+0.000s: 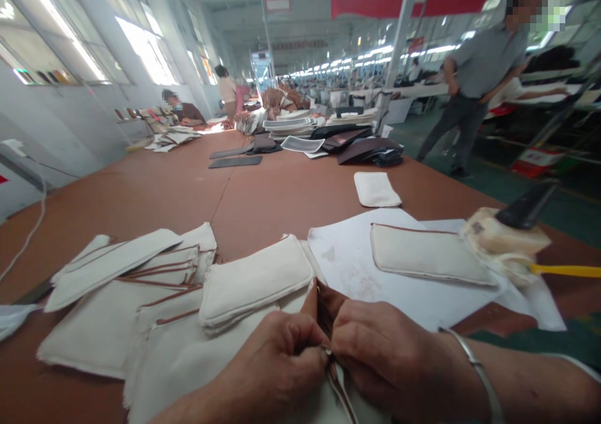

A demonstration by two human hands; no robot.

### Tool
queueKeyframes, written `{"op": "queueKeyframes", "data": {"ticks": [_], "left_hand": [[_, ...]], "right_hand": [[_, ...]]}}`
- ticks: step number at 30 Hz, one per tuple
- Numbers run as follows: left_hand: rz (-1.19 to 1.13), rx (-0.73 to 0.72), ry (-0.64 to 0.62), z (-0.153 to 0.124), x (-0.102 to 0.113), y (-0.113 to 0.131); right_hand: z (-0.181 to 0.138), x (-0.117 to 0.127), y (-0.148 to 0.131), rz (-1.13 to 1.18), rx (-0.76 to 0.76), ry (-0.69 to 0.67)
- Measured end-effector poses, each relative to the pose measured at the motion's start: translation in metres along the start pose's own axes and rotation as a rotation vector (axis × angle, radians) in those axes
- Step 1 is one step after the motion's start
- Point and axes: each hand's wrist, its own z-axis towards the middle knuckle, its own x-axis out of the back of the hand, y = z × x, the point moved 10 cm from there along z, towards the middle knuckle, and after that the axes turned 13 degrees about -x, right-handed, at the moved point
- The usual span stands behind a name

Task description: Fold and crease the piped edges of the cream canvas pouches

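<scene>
Both hands meet at the near edge of the table, pinching a cream fabric piece with brown edging (334, 374). My left hand (277, 361) is closed on its edge with thumb and fingertips. Right beside it, my right hand (389, 349) grips the same edge, fingers curled. A brown leather-like flap (323, 305) stands up behind the fingertips. Just beyond my left hand lies a cream padded panel (256, 280) on larger cream pieces (188, 349). The lower part of the held piece is hidden by the hands.
More cream pieces (117, 267) overlap at left. White paper (342, 255) carries another cream panel (427, 255); a block with a black nozzle-like part (511, 223) stands at right. Stacked dark panels (370, 148) lie farther back. A person (483, 79) stands beyond the table's right edge.
</scene>
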Motion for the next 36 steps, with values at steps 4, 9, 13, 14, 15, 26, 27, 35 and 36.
{"op": "queueKeyframes", "data": {"ticks": [4,9,13,14,15,26,27,35,36], "left_hand": [[-0.341,0.038,0.082,-0.004,-0.001,-0.005],[-0.463,0.111,0.006,-0.006,-0.012,-0.019],[-0.214,-0.044,-0.081,-0.006,-0.007,-0.006],[-0.143,-0.087,-0.088,-0.007,-0.005,0.0],[-0.077,-0.123,-0.101,-0.008,-0.003,0.005],[0.028,-0.244,-0.17,-0.013,-0.002,0.025],[0.003,-0.247,-0.177,-0.015,-0.004,0.027],[-0.099,-0.268,-0.132,-0.017,-0.004,0.031],[-0.091,-0.278,-0.137,-0.017,-0.003,0.032]], "right_hand": [[-0.006,-0.004,-0.006,-0.083,0.141,-0.125],[-0.013,-0.006,-0.003,-0.088,0.188,-0.102],[-0.008,0.001,0.02,0.303,-0.132,-0.152],[-0.008,-0.001,0.031,0.412,-0.268,-0.193],[-0.01,-0.004,0.039,0.489,-0.39,-0.238],[0.0,-0.021,0.033,0.833,-0.472,-0.481],[-0.001,-0.024,0.033,0.829,-0.47,-0.481],[-0.008,-0.025,0.045,0.783,-0.494,-0.525],[-0.006,-0.02,0.043,0.739,-0.484,-0.531]]}}
